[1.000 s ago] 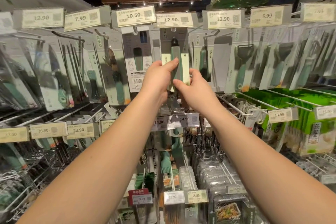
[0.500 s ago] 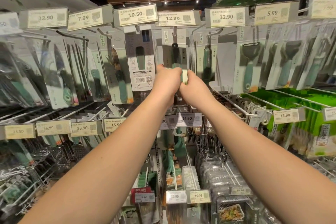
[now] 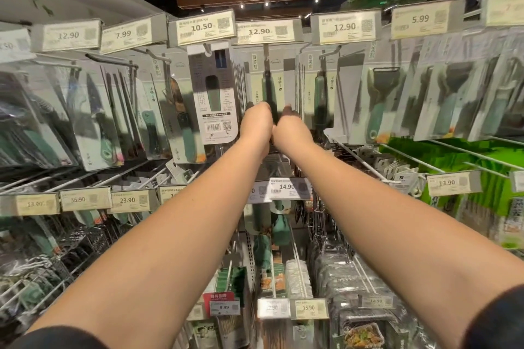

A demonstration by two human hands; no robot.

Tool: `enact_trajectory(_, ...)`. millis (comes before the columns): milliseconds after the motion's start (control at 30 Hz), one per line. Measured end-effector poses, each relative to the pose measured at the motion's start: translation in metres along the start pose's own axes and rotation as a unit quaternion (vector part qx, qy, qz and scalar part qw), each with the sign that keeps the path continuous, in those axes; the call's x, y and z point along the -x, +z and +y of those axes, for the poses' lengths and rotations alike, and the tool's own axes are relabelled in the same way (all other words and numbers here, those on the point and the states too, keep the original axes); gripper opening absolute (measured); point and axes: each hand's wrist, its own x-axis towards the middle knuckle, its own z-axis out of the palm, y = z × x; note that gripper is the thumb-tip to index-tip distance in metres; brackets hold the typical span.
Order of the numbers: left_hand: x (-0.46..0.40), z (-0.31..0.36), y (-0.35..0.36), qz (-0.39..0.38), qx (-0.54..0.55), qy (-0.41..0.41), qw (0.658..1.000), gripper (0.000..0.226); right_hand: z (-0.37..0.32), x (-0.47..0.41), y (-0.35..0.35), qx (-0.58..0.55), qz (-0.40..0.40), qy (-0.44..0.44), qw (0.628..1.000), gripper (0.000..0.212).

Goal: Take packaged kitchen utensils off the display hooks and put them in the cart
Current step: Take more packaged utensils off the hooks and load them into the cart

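Both hands, left (image 3: 256, 125) and right (image 3: 289, 127), reach up and seem to pinch the bottom of a green-handled utensil pack (image 3: 268, 79) on its hook under the 12.90 tag (image 3: 265, 31); no cart shows.

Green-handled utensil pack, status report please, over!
Left hand and right hand both gripping the green-handled utensil pack. Pack hanging on its hook under the 12.90 tag. Neighbouring packs crowd both sides.
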Motion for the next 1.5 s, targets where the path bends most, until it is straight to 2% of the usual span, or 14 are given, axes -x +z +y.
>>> enact_trajectory(67,-0.004,0.001,0.002,0.005,0.0,-0.004,1.0,0.027,-0.001,-0.006,0.001,0.006,-0.005,0.012,1.0,0.083)
enact_trajectory(167,-0.001,0.006,0.002,0.006,0.011,-0.023,1.0,0.013,-0.001,-0.013,0.003,-0.002,-0.013,0.029,0.999,0.085)
enact_trajectory(233,-0.005,0.008,0.002,0.004,0.004,-0.034,0.999,0.012,0.0,-0.018,0.003,-0.014,-0.016,0.038,0.999,0.085)
enact_trajectory(433,-0.014,0.016,0.001,-0.009,-0.066,-0.053,0.996,0.03,-0.005,-0.023,0.0,-0.022,-0.02,0.055,0.998,0.082)
enact_trajectory(667,-0.011,0.02,0.002,-0.023,-0.127,-0.04,0.991,0.028,-0.009,-0.021,-0.001,0.034,-0.03,0.053,0.998,0.087)
enact_trajectory(767,-0.009,0.019,-0.002,-0.006,-0.125,-0.012,0.992,0.03,-0.006,-0.019,-0.002,0.012,-0.023,0.065,0.998,0.085)
enact_trajectory(833,-0.007,0.015,-0.006,0.013,-0.094,-0.024,0.995,0.031,-0.002,-0.016,-0.003,-0.009,-0.011,0.059,0.998,0.08)
enact_trajectory(933,0.002,0.01,-0.004,0.0,-0.137,-0.005,0.991,0.029,0.009,-0.002,-0.011,0.002,-0.002,0.023,1.0,0.065)
enact_trajectory(1000,0.017,0.003,-0.006,-0.001,-0.157,0.013,0.987,0.02,0.017,0.012,-0.018,-0.009,0.006,-0.011,1.0,0.062)
enact_trajectory(1100,0.047,-0.01,-0.007,-0.005,-0.164,0.029,0.986,0.037,0.035,0.042,-0.033,-0.045,0.007,-0.064,0.997,0.06)
enact_trajectory(1167,0.073,-0.02,-0.014,-0.005,-0.187,0.065,0.98,0.029,0.048,0.061,-0.042,-0.053,-0.001,-0.099,0.994,0.056)
enact_trajectory(1300,0.127,-0.056,-0.047,0.02,-0.15,0.074,0.986,0.018,0.066,0.103,-0.044,-0.026,-0.043,-0.184,0.982,0.044)
enact_trajectory(1400,0.173,-0.092,-0.083,0.049,-0.193,0.047,0.979,0.015,0.072,0.138,-0.021,-0.011,-0.096,-0.253,0.963,0.045)
enact_trajectory(1500,0.213,-0.135,-0.128,0.123,-0.276,0.007,0.953,0.011,0.07,0.176,0.021,-0.001,-0.177,-0.3,0.937,0.043)
